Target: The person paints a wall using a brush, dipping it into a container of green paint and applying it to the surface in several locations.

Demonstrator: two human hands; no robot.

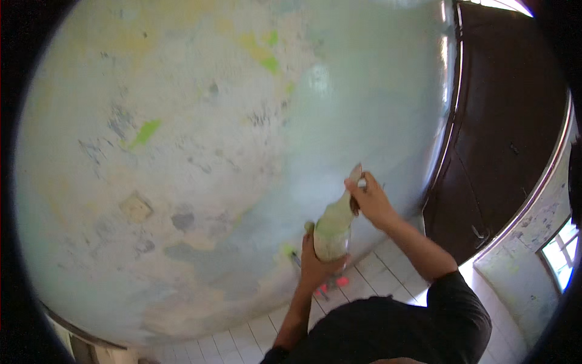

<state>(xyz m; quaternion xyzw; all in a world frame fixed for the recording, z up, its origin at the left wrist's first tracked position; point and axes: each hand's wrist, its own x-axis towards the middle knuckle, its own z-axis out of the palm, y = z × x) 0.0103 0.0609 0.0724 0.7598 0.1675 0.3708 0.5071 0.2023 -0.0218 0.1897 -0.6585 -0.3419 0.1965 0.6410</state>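
My right hand is closed on the upper, narrow end of a flat paintbrush, which is smeared with pale green paint. The brush slants down to the left, its wide end over or in a clear container with pale paint on it. From below and the left, my left hand grips this container, thumb up its side. The brush hides the container's mouth. Just beyond both hands stands a wall, coated pale blue-green on the right and patchy white, yellow and grey on the left.
A dark brown door stands at the right, beside the wall's edge. White tiles cover the floor, where small pinkish-red things lie below my left hand. A square plate sits on the wall. A bright window is far right.
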